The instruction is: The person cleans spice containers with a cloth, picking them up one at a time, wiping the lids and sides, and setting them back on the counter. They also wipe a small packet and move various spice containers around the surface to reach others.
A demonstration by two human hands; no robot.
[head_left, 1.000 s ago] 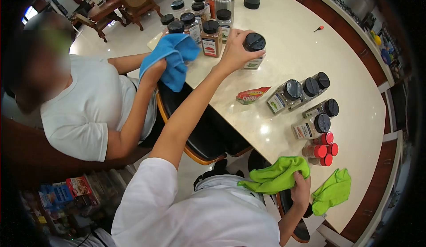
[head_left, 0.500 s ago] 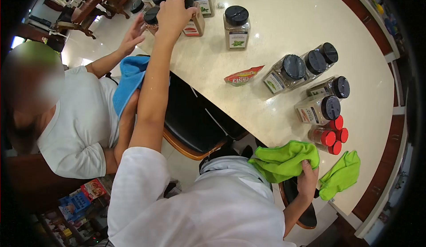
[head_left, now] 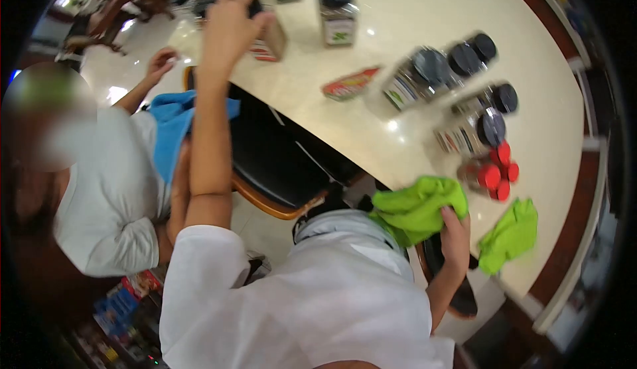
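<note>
My left hand (head_left: 229, 34) reaches far across to the table's edge, its fingers closed over the black lid of a spice jar (head_left: 271, 41) with a reddish label. That jar stands among other black-lidded jars, partly hidden by my hand. In my right hand (head_left: 455, 236), low by the near table edge, a bright green cloth (head_left: 419, 211) is gripped and hangs bunched. A second green cloth (head_left: 509, 236) lies on the table corner just right of it.
Black-lidded spice jars (head_left: 338, 21) (head_left: 418, 77) and small red-capped jars (head_left: 488, 175) stand on the pale table (head_left: 438, 11). A red-green packet (head_left: 350, 84) lies between them. At left, a co-worker (head_left: 109, 190) has a blue cloth (head_left: 174, 127). A black chair (head_left: 272, 163) sits beneath the edge.
The view has shifted, so the table things appear higher and further left, with blur. The co-worker's raised hand has drawn away from the jars. My left hand stays on the jar's lid.
</note>
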